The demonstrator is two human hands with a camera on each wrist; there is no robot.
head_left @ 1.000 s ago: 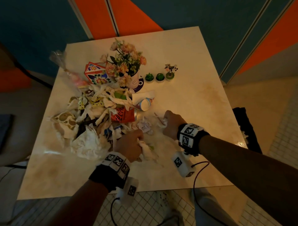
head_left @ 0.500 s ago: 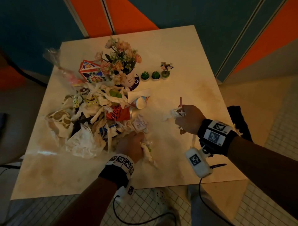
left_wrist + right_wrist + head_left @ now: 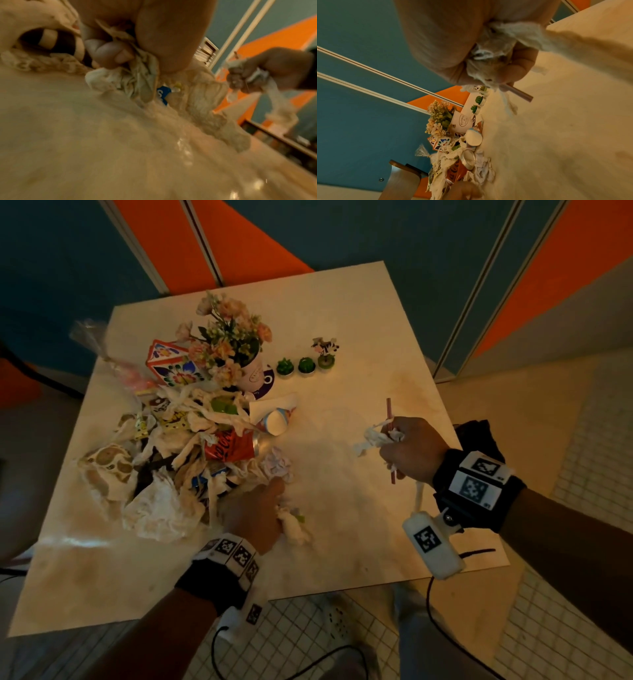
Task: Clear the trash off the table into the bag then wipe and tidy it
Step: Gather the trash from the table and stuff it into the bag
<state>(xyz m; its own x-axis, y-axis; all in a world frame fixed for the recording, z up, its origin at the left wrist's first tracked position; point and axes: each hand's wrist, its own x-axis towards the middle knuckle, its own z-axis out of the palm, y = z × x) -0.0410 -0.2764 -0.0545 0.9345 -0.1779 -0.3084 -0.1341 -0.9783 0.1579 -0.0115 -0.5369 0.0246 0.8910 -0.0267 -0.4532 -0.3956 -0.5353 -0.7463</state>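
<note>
A heap of crumpled tissues, wrappers and a red soda can (image 3: 230, 447) covers the left half of the beige table (image 3: 342, 344). My left hand (image 3: 255, 513) rests at the heap's near edge and grips a wad of tissue (image 3: 294, 525) (image 3: 130, 79). My right hand (image 3: 407, 450), lifted over the table's right side, holds crumpled tissue (image 3: 371, 438) (image 3: 489, 65) together with a pink straw (image 3: 389, 412) (image 3: 520, 93). A paper cup (image 3: 275, 421) lies on its side by the heap.
A white pot of pink flowers (image 3: 233, 350), a patterned box (image 3: 169, 364) and three tiny potted plants (image 3: 305, 366) stand at the back. A dark bag (image 3: 479, 436) hangs past the table's right edge. A chair (image 3: 402, 180) stands at the left.
My right hand has lifted the tissue and straw away from the heap and carried them rightward. The left hand has stayed at the heap's edge, holding its tissue.
</note>
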